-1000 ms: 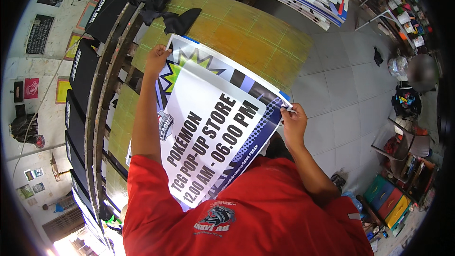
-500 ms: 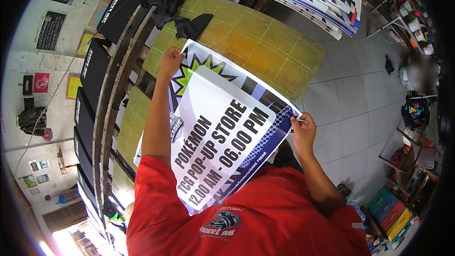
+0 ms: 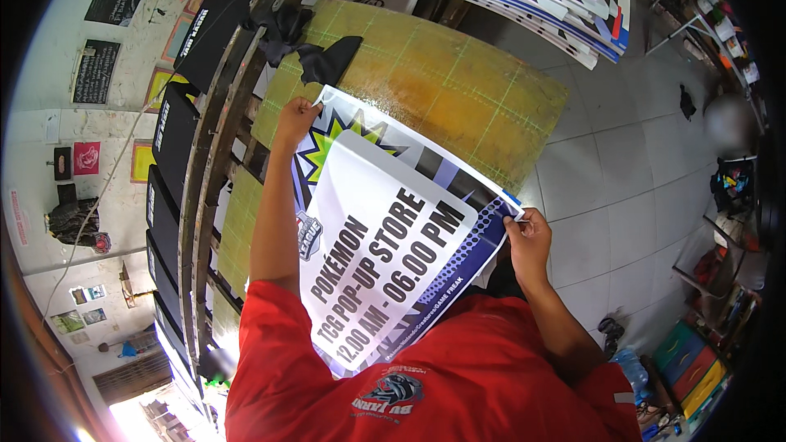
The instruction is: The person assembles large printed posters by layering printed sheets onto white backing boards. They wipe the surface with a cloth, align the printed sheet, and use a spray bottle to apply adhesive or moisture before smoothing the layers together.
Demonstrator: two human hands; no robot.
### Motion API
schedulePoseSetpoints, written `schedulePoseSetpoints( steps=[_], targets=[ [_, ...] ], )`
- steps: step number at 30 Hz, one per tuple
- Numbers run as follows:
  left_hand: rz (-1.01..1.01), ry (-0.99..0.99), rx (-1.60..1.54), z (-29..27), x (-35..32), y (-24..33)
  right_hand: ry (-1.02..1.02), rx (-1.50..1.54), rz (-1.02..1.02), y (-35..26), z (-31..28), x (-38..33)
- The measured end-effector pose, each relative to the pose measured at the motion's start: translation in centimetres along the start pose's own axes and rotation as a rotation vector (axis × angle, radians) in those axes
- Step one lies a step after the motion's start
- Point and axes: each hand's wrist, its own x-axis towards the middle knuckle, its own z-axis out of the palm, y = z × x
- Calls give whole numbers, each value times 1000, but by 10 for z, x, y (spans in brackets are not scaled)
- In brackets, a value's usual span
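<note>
A large printed poster (image 3: 364,221) lies across the near part of a yellowish cutting mat (image 3: 458,106) with green grid lines. It has a white panel with black lettering, a yellow-green starburst and a blue dotted border. My left hand (image 3: 298,119) pinches its far left corner. At the right corner, my right hand (image 3: 528,237) grips the edge between thumb and fingers. The poster's near end runs down against my red shirt, which hides part of it. A black cloth strip (image 3: 329,59) rests on the mat just beyond my left hand.
A tall stack of printed boards (image 3: 524,0) stands at the far side. Dark wooden rails (image 3: 214,139) run along the left, with black panels (image 3: 173,135) beyond them. Tiled floor (image 3: 610,172) lies to the right, with cluttered shelves and coloured folders (image 3: 692,368) further off.
The whole view has shifted slightly, so the scene sits a little lower and to the right. Both hands keep their hold on the poster's corners.
</note>
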Motion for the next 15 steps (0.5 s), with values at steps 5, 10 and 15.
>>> schedulePoseSetpoints(
  steps=[5,10,15],
  targets=[
    [-32,-73,-20,-2,14,-16,-34,-65,4,4,-6,0],
    [-8,-26,2,2,3,-4,91,46,131,-13,-14,-1],
    [51,54,17,4,-2,-12,46,-491,-532,-63,-19,36]
  ],
)
